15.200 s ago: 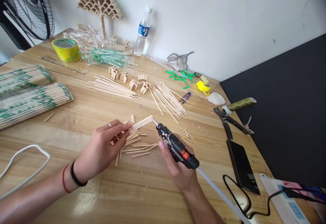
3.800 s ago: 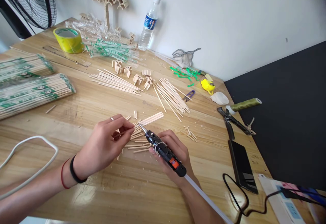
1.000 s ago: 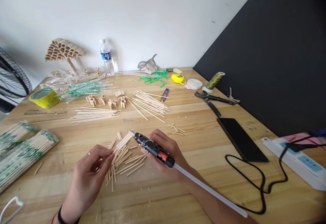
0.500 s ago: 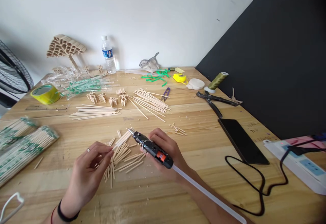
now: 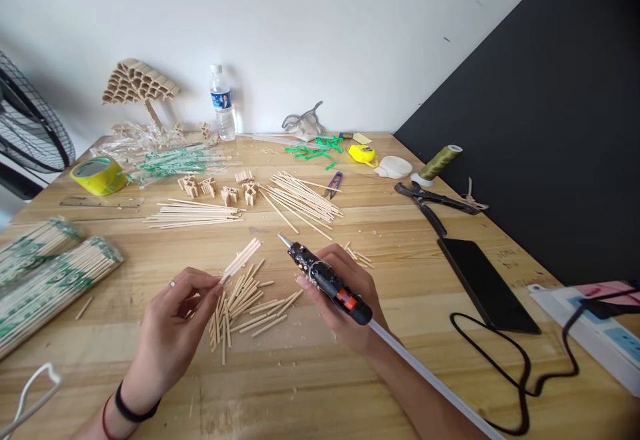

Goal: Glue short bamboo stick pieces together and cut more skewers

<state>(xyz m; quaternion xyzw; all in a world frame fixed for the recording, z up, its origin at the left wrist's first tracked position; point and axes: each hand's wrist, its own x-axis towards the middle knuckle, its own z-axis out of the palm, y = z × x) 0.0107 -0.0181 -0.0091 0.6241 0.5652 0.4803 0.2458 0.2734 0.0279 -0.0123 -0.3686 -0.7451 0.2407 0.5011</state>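
Note:
My left hand [image 5: 175,327] pinches the near end of a small flat row of short sticks [image 5: 242,257], which points up and to the right. In my right hand [image 5: 350,300] is a black glue gun [image 5: 327,280] with a long clear glue stick running out of its back end. Its metal tip is a little to the right of the stick row, apart from it. A loose pile of short cut sticks [image 5: 245,300] lies on the table between my hands. Beyond it are two bunches of long sticks [image 5: 195,215] [image 5: 303,200] and several small stick pieces joined together [image 5: 230,195].
Packs of sticks [image 5: 60,287] and yellow tape [image 5: 99,176] lie at the left. Behind stand a stick-built model [image 5: 140,83] and a bottle [image 5: 223,103]. At the right are pliers [image 5: 425,200], a black phone-like slab [image 5: 487,283], a cable [image 5: 523,373] and a power strip [image 5: 590,333].
The glue gun in my right hand has moved right, away from the stick row. My left hand still holds the row. The whole view has shifted slightly.

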